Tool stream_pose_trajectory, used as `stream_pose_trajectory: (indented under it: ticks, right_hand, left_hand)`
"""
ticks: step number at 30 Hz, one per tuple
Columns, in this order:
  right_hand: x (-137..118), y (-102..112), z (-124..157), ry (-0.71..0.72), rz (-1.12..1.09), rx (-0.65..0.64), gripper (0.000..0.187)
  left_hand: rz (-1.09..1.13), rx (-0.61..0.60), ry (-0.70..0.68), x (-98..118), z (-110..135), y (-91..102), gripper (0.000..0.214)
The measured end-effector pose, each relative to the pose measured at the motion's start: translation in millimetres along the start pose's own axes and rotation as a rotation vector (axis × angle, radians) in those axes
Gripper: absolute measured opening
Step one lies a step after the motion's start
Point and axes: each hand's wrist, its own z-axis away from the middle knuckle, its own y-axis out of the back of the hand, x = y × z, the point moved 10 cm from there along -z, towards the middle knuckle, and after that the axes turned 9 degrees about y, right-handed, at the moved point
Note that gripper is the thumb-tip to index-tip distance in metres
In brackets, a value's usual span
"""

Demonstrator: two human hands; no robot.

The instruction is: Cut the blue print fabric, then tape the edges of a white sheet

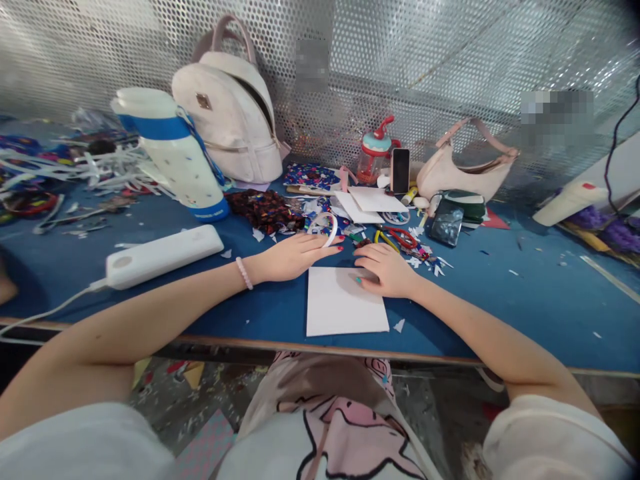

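My left hand lies just beyond the far left corner of a white square pad. Between its thumb and fingers is a thin white looped strip, standing up in a curve. My right hand rests over the pad's far right corner. Its thumb is spread away from the fingers, and nothing shows in its grasp. Just past the right fingertips lie red-handled scissors and a yellow curved handle, among scraps of paper. The underside of each hand is hidden.
A white power bank with a cable and a tall tumbler stand left. Behind are a backpack, loose white cards, a red-lidded cup, a phone and a pink handbag. A dark phone lies right.
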Motion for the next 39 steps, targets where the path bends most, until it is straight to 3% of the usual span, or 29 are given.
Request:
stream_pose_trajectory:
  ticks: [3,7,10,13,17,23,27,32,39]
  right_hand:
    - [3,3,-1,-0.036,-0.065,0.058,0.024]
    - [4,15,-7,-0.099,-0.088,0.148,0.03]
    - [-1,26,-17,-0.114,-0.08,0.221,0.04]
    - [-6,37,-26,-0.135,-0.021,0.283,0.045]
    - [-7,50,-29,-0.155,0.141,0.332,0.024]
    - [-9,40,-21,-0.113,0.461,0.139,0.019]
    - [-7,42,-14,-0.117,0.51,0.166,0.018]
    - [-2,48,-7,-0.2,0.518,0.257,0.017]
    - [6,44,-5,-0.254,0.437,0.2,0.024]
  left_hand:
    - [0.301,0.059,0.008,6,-3,16.8,0.046]
    - [1.016,0.141,0.082,8,-14,42.4,0.055]
    - [1.368,0.152,0.196,11,-26,44.3,0.067]
    - [1.53,0.19,0.28,18,-35,43.2,0.079]
    - [1.586,0.198,0.26,28,-40,43.1,0.08]
    - [1.422,0.111,0.304,18,-33,22.8,0.068]
    - [1.43,0.191,0.317,6,-30,13.8,0.059]
    - [1.446,0.168,0.321,11,-30,10.2,0.042]
    - [1.425,0.18,0.357,9,-29,10.5,0.037]
